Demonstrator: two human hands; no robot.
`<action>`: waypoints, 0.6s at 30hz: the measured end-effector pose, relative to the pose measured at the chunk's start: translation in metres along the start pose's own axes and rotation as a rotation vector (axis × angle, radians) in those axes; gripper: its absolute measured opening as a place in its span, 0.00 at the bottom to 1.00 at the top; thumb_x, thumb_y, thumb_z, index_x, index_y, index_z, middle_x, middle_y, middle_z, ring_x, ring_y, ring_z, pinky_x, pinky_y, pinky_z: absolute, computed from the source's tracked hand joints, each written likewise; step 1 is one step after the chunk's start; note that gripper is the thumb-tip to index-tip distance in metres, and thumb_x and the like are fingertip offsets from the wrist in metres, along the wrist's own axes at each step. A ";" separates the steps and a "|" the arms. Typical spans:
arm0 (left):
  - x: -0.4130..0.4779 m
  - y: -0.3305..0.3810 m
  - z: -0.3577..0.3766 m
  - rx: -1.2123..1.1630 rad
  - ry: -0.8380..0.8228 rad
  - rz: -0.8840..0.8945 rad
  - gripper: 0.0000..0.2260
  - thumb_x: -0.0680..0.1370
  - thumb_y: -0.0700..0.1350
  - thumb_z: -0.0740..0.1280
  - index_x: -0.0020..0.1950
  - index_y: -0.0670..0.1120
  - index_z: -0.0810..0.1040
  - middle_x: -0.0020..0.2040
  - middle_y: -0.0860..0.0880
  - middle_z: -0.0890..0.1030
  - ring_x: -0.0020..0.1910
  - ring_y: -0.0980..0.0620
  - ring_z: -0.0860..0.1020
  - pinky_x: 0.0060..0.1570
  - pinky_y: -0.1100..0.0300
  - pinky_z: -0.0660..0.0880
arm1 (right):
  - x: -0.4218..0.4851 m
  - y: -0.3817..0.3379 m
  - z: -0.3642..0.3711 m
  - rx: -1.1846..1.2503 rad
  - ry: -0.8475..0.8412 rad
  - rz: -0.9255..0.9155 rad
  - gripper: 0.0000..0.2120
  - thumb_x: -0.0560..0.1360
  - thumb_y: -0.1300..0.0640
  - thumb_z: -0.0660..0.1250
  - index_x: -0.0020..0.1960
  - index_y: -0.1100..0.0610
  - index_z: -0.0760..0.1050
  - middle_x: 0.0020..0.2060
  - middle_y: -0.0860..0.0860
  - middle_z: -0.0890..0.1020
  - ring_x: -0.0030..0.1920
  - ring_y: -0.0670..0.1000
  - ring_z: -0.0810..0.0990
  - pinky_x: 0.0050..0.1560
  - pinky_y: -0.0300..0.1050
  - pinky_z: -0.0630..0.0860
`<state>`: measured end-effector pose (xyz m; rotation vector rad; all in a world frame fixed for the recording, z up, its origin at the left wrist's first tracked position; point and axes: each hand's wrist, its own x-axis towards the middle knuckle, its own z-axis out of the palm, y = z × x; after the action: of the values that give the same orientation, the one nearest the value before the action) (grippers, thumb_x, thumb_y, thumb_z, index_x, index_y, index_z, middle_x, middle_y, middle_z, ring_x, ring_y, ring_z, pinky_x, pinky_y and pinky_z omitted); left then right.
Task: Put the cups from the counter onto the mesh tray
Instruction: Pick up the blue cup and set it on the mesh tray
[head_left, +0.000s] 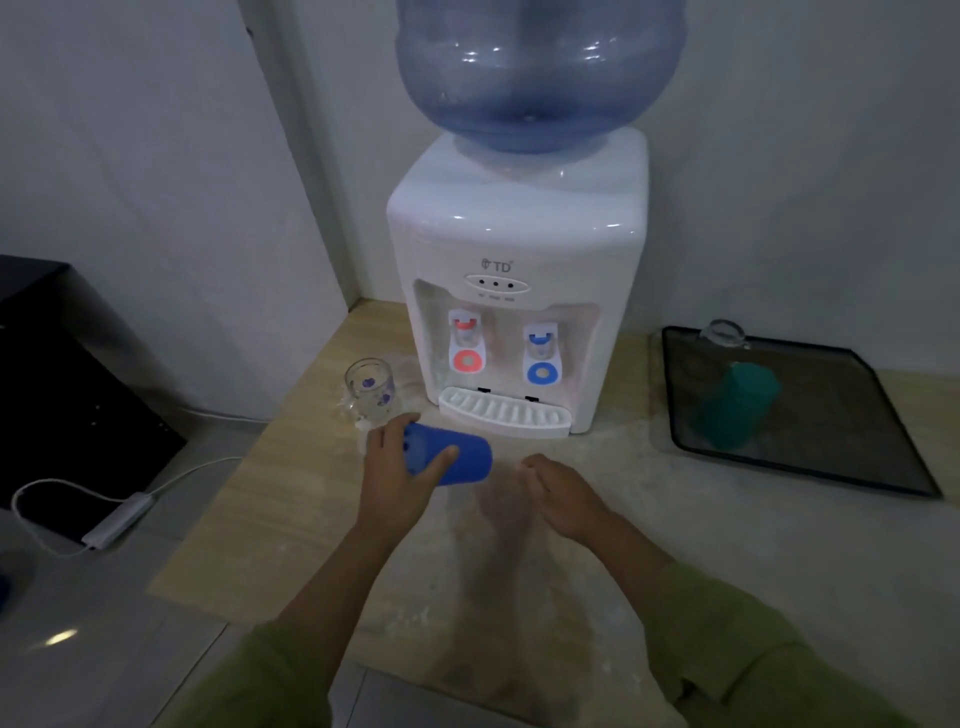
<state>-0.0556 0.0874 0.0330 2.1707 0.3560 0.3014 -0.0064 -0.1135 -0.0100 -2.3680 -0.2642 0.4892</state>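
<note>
The left hand (397, 475) has its fingers (441, 460) clamped on a blue plastic cup (457, 460) tipped sideways above the desk (597, 519). The right hand (558, 493) is empty, fingers loosely curled. The white water dispenser (514, 249) at the desk's back edge reads "TD".

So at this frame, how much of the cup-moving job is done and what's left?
Done: a teal plastic cup and a clear glass already sit on the black mesh tray. In hand: the left hand holds a blue plastic cup tilted sideways over the counter; the right hand is empty. Left: that cup, plus the clear glass cup with purple flowers beside the white water dispenser.
</note>
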 end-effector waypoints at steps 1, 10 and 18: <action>0.000 0.007 0.008 -0.035 -0.011 0.016 0.27 0.71 0.52 0.72 0.66 0.47 0.68 0.63 0.45 0.69 0.57 0.52 0.71 0.56 0.58 0.71 | -0.002 -0.007 -0.007 0.154 0.026 0.025 0.17 0.80 0.49 0.52 0.59 0.57 0.73 0.55 0.56 0.80 0.54 0.55 0.79 0.56 0.52 0.75; 0.002 0.067 0.074 -0.305 -0.145 0.095 0.24 0.70 0.50 0.73 0.63 0.48 0.69 0.61 0.48 0.73 0.57 0.51 0.75 0.52 0.61 0.75 | -0.014 -0.003 -0.071 0.664 0.170 0.157 0.22 0.77 0.38 0.55 0.60 0.53 0.70 0.53 0.53 0.80 0.46 0.56 0.84 0.47 0.48 0.81; 0.008 0.106 0.107 -0.129 -0.563 0.151 0.27 0.66 0.54 0.76 0.60 0.55 0.67 0.56 0.54 0.72 0.48 0.59 0.75 0.41 0.69 0.73 | -0.026 0.026 -0.133 0.614 0.299 0.083 0.23 0.72 0.44 0.68 0.62 0.54 0.73 0.57 0.54 0.78 0.53 0.53 0.80 0.47 0.48 0.81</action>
<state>0.0038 -0.0489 0.0590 2.0536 -0.1418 -0.2035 0.0262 -0.2199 0.0713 -1.8174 0.1126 0.2042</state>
